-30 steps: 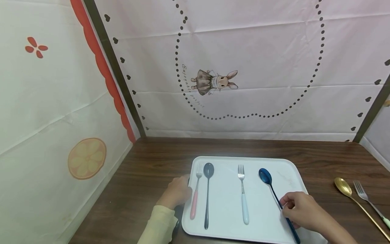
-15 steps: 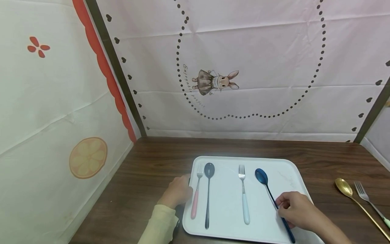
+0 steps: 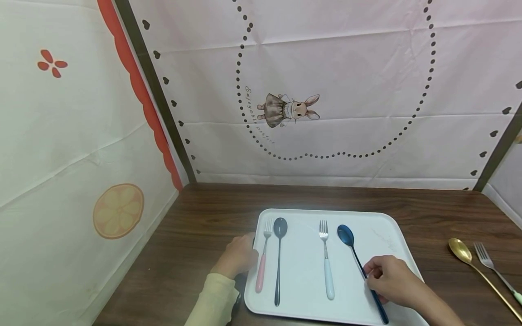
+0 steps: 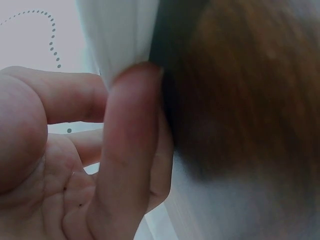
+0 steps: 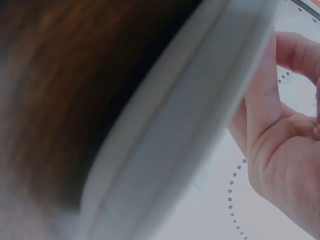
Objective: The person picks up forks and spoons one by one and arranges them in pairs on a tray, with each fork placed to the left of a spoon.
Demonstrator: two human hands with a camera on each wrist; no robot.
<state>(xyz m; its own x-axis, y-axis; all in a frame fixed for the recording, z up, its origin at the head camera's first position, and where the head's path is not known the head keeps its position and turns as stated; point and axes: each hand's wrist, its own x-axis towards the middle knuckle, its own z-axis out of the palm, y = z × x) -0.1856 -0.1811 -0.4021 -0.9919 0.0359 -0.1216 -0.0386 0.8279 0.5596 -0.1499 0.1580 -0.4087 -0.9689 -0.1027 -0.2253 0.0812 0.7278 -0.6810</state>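
Observation:
My right hand [image 3: 393, 281] pinches the handle of a dark blue spoon [image 3: 345, 235], which lies slanted on the right part of a white tray [image 3: 302, 276]. In the right wrist view the tray's rim [image 5: 175, 125] hides the fingertips and the spoon. At the tray's left edge my left hand [image 3: 238, 256] grips the rim; the left wrist view has its curled fingers [image 4: 127, 130] against the tray's edge [image 4: 122, 40]. To the left on the tray lie a pink-handled fork [image 3: 260, 274] and a grey spoon [image 3: 280, 227]. A fork with a pale blue handle [image 3: 328, 280] lies mid-tray.
On the brown wooden table [image 3: 195, 226], right of the tray, lie a gold spoon [image 3: 460, 250] and a fork with a pale green handle [image 3: 484, 256]. A printed cloth [image 3: 346, 90] hangs behind the table, and another covers the left side.
The right hand has drawn the blue spoon leftward across the tray, toward the pale blue fork. The left hand keeps its place on the rim.

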